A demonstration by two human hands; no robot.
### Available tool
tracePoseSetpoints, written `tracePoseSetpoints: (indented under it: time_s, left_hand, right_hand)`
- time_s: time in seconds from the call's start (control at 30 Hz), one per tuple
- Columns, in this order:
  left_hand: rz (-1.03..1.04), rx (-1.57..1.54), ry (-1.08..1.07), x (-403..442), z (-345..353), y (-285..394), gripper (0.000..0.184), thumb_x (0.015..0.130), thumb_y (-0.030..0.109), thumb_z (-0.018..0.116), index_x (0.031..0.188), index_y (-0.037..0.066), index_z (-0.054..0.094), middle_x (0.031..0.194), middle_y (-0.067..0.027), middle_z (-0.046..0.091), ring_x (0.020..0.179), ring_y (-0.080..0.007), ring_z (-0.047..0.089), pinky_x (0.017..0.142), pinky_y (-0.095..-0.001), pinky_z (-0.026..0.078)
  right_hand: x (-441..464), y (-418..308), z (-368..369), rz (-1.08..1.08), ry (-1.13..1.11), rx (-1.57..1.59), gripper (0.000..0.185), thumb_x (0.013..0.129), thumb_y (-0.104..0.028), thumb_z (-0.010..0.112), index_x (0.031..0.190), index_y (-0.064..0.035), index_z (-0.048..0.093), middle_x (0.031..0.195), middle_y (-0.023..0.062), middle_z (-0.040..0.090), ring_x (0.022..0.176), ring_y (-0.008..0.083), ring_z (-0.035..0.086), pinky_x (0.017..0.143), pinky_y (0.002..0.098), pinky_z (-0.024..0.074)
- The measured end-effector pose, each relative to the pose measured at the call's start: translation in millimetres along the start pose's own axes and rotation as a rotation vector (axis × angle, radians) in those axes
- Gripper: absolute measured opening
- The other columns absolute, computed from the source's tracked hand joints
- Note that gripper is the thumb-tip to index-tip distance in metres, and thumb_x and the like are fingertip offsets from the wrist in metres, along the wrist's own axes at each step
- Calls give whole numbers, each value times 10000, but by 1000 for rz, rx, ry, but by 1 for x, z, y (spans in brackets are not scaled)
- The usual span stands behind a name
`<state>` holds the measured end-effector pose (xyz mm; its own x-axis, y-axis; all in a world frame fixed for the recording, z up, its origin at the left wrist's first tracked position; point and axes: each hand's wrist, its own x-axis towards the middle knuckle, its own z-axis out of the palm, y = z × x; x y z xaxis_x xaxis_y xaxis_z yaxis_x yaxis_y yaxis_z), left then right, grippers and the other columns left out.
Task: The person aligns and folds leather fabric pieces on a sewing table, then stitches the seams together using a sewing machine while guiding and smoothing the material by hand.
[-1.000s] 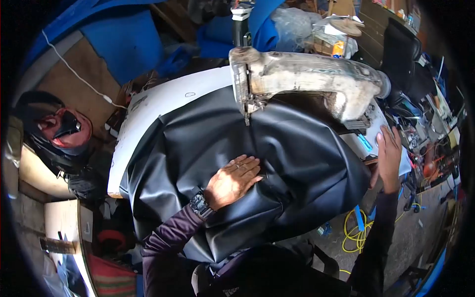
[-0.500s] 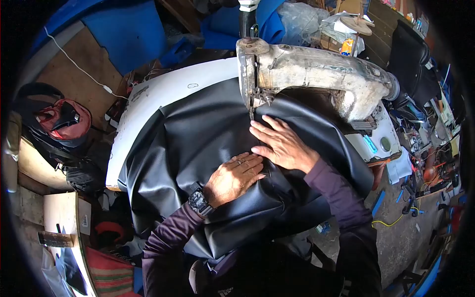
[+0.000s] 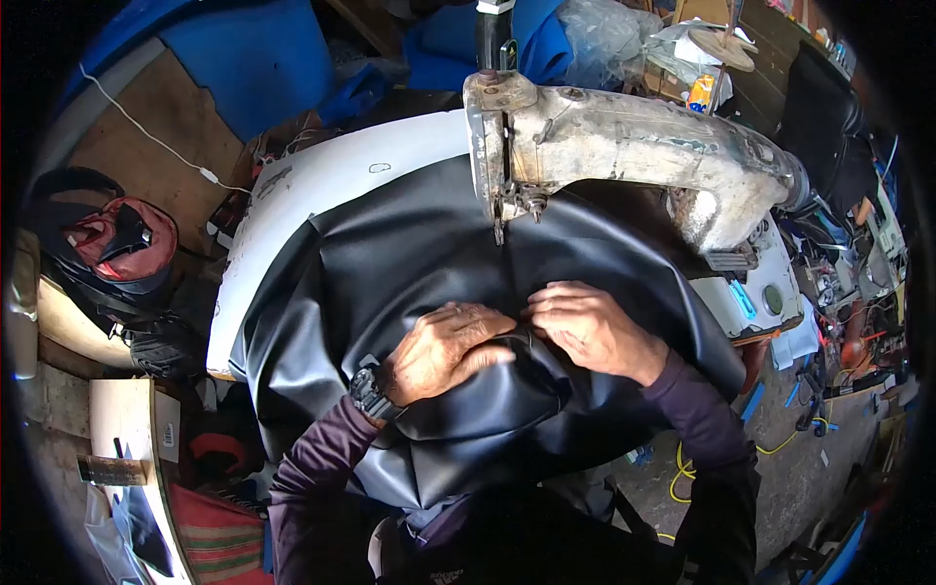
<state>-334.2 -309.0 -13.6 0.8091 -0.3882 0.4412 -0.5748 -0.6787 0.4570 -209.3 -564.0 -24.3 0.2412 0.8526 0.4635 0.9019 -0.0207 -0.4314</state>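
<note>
A large sheet of glossy black material (image 3: pixel 390 263) lies in folds over the white table (image 3: pixel 322 166) and under the needle area of a worn sewing machine (image 3: pixel 624 136). My left hand (image 3: pixel 444 353), with a watch at the wrist, has its fingers curled on a raised fold of the material. Close to its right, my right hand (image 3: pixel 595 330) is bent over the same fold, fingers together and gripping it. Both hands are below the presser foot (image 3: pixel 499 232), near a seam line that runs down from it.
A backpack (image 3: pixel 122 239) is at the left, above a wooden box edge (image 3: pixel 122 419). Blue sheets (image 3: pixel 249 68) lie behind the table. On the right, tools and scraps clutter the floor, with a yellow cable (image 3: pixel 682 473) near the table. A light blue object (image 3: pixel 743 299) rests on the table's right end.
My right hand came from the table's right side onto the material near the presser foot, then moved down toward me. My left fingers went from lying flat to curled on the fold.
</note>
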Motion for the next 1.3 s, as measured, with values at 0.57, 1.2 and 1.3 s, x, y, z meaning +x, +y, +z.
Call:
tracePoseSetpoints:
  time_s: [0.57,1.2,1.3]
  left_hand:
    - [196,1,-210,-2,-11,-45,344,1029,278,710,1232,0,695,1484,-153,669,1429,-342,604,1237,-511,476]
    - [174,12,-217,5,-10,-65,387,1042,304,703,1288,5,705,1468,-138,680,1413,-311,614,1262,-501,441]
    - [171,24,-216,11,-11,-73,406,1046,299,701,1329,9,692,1436,-124,702,1403,-307,622,1260,-502,442]
  right_hand:
    - [-3,-7,6,-6,48,-36,171,918,-62,786,1077,-2,764,1168,122,786,1152,284,744,1084,465,570]
    - [8,4,3,21,26,-81,175,932,-84,793,1088,-6,772,1185,114,788,1170,272,737,1086,449,568]
    - [13,11,2,20,36,-91,148,922,-52,781,1062,-4,772,1182,116,791,1164,280,739,1087,450,564]
